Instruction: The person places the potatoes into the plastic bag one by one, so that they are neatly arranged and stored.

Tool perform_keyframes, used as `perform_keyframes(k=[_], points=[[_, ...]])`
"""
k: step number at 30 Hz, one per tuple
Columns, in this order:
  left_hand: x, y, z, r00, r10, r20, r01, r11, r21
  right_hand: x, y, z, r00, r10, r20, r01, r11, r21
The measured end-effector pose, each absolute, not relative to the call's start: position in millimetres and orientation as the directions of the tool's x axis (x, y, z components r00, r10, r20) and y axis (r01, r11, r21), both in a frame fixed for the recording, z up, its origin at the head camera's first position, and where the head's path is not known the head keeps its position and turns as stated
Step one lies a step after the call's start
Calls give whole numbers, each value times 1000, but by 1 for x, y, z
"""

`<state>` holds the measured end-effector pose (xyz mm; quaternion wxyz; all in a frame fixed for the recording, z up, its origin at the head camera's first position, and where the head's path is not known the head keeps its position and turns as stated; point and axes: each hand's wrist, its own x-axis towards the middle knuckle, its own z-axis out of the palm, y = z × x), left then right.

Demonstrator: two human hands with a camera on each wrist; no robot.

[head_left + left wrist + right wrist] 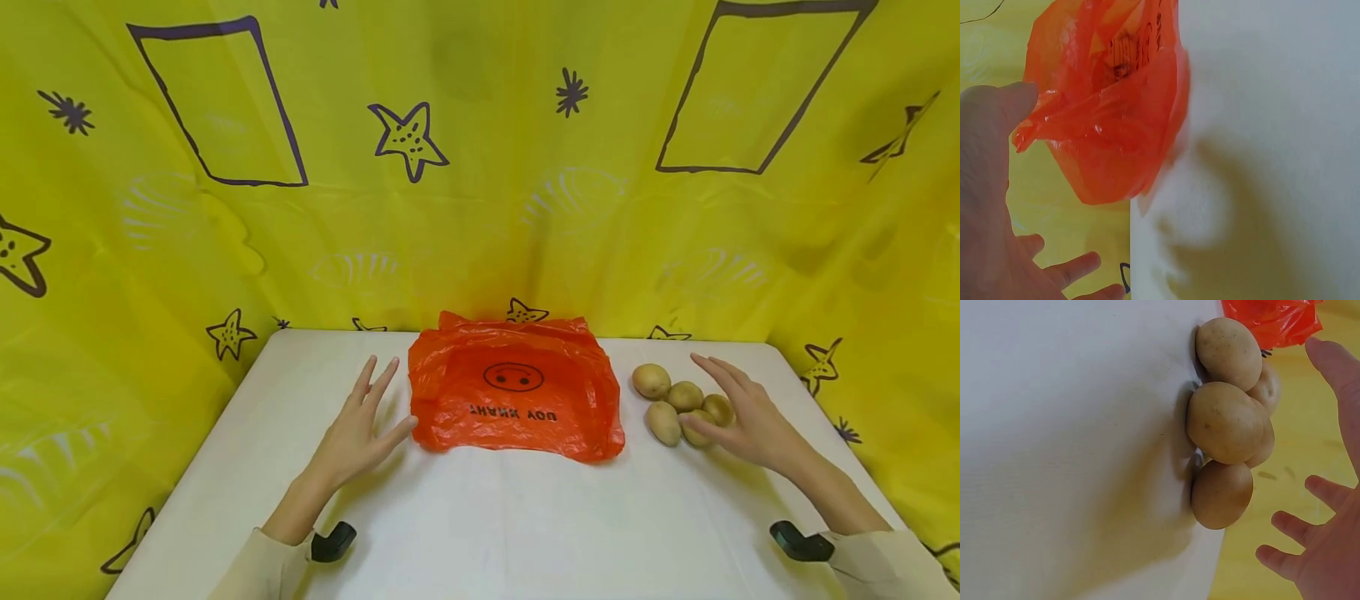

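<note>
A red plastic bag [517,396] printed with a face and the words THANK YOU, upside down from here, lies at the back middle of the white table. Its crumpled side and edge [1116,125] show in the left wrist view. Just left of the bag hovers my left hand [356,446], fingers spread, holding nothing. Several potatoes [651,381] sit in a cluster right of the bag; the right wrist view shows the potatoes [1225,422] close together on the tabletop. Over their right side my right hand [757,421] is held with fingers extended and nothing in it, partly covering the cluster in the head view.
The white table [480,525] ends against a yellow curtain [480,225] with drawn stars and shells, which also hangs on both sides. Dark wrist cameras [333,542] stick out from both sleeves just above the tabletop.
</note>
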<state>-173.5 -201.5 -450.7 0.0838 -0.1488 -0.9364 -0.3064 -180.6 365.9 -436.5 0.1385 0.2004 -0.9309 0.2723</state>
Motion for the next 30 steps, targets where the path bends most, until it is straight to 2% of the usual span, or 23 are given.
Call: perform_keyframes(k=[9, 17, 30], points=[[-177, -189, -450, -912, 235, 336, 407, 624, 668, -205, 361, -436, -881, -337, 331, -464, 750, -471], [-177, -179, -453, -918, 210, 338, 397, 522, 755, -222, 357, -432, -946, -298, 130, -320, 779, -539], [-183, -170, -452, -929, 176, 324, 369, 483, 794, -238, 352, -437, -961, -277, 6, -224, 764, -605]])
